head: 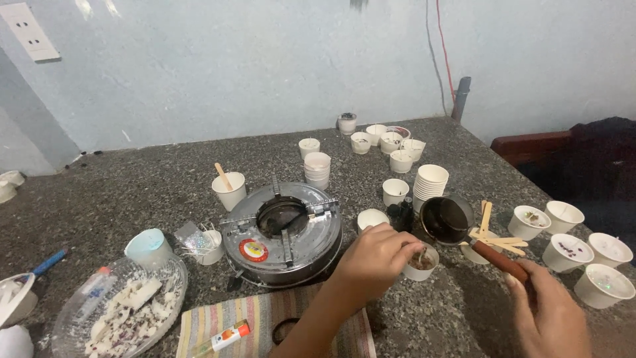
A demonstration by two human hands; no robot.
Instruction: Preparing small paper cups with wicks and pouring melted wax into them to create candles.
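L hand [375, 257] fingers pinched on small stick in paper cup [421, 262], just right of stove [281, 233]. R hand [553, 317] clenched on pot [446, 219] handle. Cup should be steadied, pot kept level.

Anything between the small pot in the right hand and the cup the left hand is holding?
Nothing visible: the pot sits just behind and right of the cup, with only bare counter between. Wooden sticks lie off to the right.

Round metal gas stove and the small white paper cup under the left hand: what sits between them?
In the head view, one white wax-filled cup sits between them.
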